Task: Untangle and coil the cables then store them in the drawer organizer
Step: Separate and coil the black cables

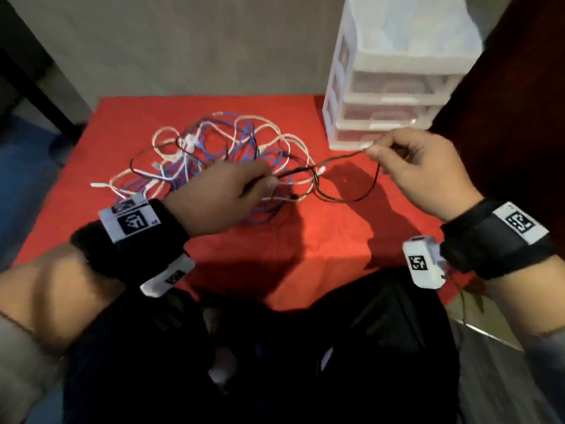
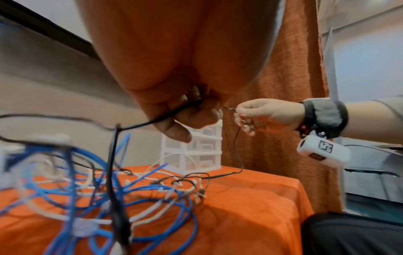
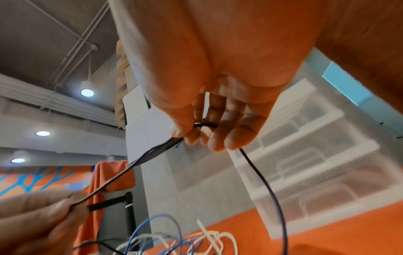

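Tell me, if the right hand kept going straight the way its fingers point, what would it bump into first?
Probably the left hand. The right hand points leftward along the black cable stretched between them, with nothing else raised in that line; depth is uncertain.

Your left hand fills the top of the view, its fingers pinching the black cable above the orange cloth. To its right, your right hand pinches the same cable, which drops in a loop onto the cloth. A tangle of blue and white cables lies on the cloth below your left hand. The drawer organizer stands behind it.
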`<state>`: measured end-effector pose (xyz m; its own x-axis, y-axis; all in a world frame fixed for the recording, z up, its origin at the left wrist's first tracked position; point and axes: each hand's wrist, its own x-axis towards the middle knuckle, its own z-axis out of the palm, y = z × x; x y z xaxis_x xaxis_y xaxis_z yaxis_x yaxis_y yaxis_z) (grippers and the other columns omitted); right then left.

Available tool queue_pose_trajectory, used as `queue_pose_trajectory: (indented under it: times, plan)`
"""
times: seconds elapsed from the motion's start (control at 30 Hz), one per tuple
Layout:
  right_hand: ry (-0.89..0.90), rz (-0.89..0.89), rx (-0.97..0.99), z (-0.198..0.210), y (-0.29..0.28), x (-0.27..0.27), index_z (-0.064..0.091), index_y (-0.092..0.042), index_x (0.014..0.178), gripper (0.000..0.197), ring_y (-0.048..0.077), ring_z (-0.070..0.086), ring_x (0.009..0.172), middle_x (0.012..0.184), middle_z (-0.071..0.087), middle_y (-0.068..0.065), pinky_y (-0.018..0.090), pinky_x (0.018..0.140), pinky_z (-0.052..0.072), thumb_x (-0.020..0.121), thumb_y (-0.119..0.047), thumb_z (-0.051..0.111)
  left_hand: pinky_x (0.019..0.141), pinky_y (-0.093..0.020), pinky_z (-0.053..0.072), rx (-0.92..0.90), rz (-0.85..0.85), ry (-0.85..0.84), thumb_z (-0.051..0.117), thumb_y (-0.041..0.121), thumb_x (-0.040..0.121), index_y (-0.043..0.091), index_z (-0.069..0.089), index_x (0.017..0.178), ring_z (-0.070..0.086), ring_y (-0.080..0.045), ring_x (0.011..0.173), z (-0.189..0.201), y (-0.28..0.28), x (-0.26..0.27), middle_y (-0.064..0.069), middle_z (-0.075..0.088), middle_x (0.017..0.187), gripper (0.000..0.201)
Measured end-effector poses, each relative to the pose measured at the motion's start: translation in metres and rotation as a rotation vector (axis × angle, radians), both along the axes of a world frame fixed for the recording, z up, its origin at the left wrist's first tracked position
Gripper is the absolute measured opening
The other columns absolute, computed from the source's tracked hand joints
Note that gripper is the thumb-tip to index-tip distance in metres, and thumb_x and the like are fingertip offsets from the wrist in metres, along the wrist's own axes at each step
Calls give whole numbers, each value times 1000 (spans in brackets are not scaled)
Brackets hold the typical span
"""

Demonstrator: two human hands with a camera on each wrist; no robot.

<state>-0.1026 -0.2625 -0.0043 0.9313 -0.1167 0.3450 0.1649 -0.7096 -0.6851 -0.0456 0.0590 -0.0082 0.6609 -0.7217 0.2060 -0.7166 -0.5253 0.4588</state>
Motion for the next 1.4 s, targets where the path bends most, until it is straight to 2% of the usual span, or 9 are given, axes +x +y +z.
queue_pose_trajectory:
  times: [0.23, 0.5, 0.6, 0.7, 0.8, 0.9, 1.0, 1.23, 1.4]
  plan:
    - [-56, -142, 234, 33, -27, -9, 71, -3, 90, 24, 8, 58, 56, 73, 65, 15, 32, 64, 46, 97, -25, 68, 64, -31, 33, -12, 163, -129, 53, 29, 104, 27, 54, 83, 46, -5, 62, 18, 33, 13, 14, 52, 66, 21]
    - [-18, -173, 193, 15, -7, -27, 65, -17, 73, 33, 13, 50, 48, 54, 57, -3, 34, 59, 43, 97, -39, 63, 58, -27, 36, -401, 358, -106, 52, 32, 104, 23, 63, 83, 43, -2, 56, 32, 23, -4, 8, 49, 58, 25]
    - [128, -56, 177, 11, 4, -28, 65, -25, 92, 15, 23, 66, 58, 80, 70, 7, 39, 67, 52, 97, -39, 64, 61, -29, 40, -616, 377, -123, 50, 34, 104, 25, 67, 90, 46, -5, 61, 41, 9, -16, 2, 56, 65, 24]
    - [176, -66, -234, 18, 23, -33, 45, -32, 143, 66, 28, 65, 110, 134, 58, 9, 43, 100, 50, 85, -59, 65, 65, -34, 44, -557, 314, -137, 51, 36, 103, 27, 68, 90, 50, -13, 64, 44, -2, -26, -9, 62, 71, 23]
    - [-110, -23, -237, 42, 66, -45, 29, -32, 157, 82, 18, 56, 97, 147, 40, 2, 32, 95, 46, 89, -49, 72, 62, -38, 47, -369, 265, -174, 52, 42, 99, 26, 68, 91, 49, -14, 58, 37, -6, -32, -6, 55, 64, 24]
    - [-150, 203, -313, 53, 102, -43, 53, -25, 145, 53, 3, 56, 98, 135, 61, -1, 21, 90, 41, 96, -40, 67, 63, -40, 49, -297, 175, -188, 52, 40, 99, 28, 68, 92, 54, -18, 61, 36, -13, -36, -1, 59, 64, 22]
    - [-143, 230, -346, 55, 106, -31, 74, -20, 104, 17, 13, 61, 86, 91, 71, -5, 37, 82, 48, 101, -30, 61, 62, -40, 47, -278, 114, -178, 52, 41, 100, 27, 69, 94, 53, -18, 61, 38, -14, -38, -1, 58, 64, 23]
    - [-240, -174, -115, 74, 27, -16, 70, -23, 83, 19, 9, 61, 79, 78, 68, -6, 12, 69, 39, 97, -24, 58, 58, -26, 37, -334, 236, -123, 50, 34, 105, 20, 65, 86, 43, -5, 56, 30, 36, -13, 8, 50, 60, 28]
    - [89, -35, -403, 65, 33, -19, 59, -19, 140, 46, 27, 57, 121, 136, 60, 11, 20, 98, 42, 98, -35, 64, 53, -21, 32, -404, 298, -121, 52, 33, 104, 15, 66, 83, 38, -5, 51, 31, 22, -12, 5, 41, 55, 31]
